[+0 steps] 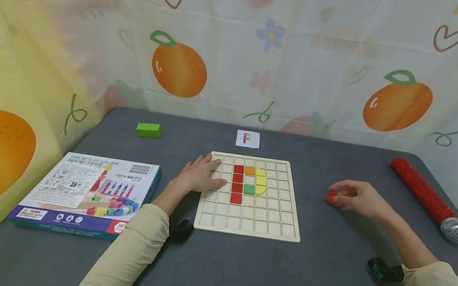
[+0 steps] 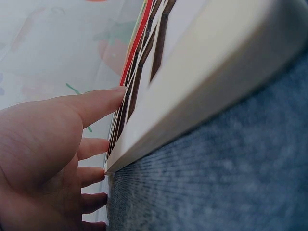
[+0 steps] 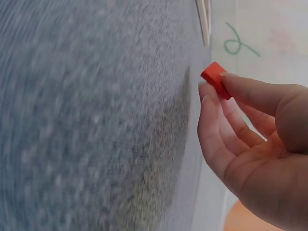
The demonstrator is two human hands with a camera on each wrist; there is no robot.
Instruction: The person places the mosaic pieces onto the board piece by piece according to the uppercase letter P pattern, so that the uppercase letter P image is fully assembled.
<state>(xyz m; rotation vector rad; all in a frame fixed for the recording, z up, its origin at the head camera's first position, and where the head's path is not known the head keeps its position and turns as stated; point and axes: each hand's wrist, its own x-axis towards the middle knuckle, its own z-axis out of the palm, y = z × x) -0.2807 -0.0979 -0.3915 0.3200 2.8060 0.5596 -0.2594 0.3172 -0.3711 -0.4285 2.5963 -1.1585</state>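
Note:
A pale wooden grid board lies mid-table. Set into its squares are a column of red pieces, an orange piece, a green piece and yellow pieces with rounded right corners. My left hand rests on the board's left edge, fingers spread; in the left wrist view the thumb touches the grid. To the right of the board, my right hand pinches a small red block between thumb and fingertips, just above the table.
Behind the board lies a small printed card with a coloured grid pattern. A green block sits at the back left. On the left is a boxed toy set. A red microphone with a silver head lies along the right side.

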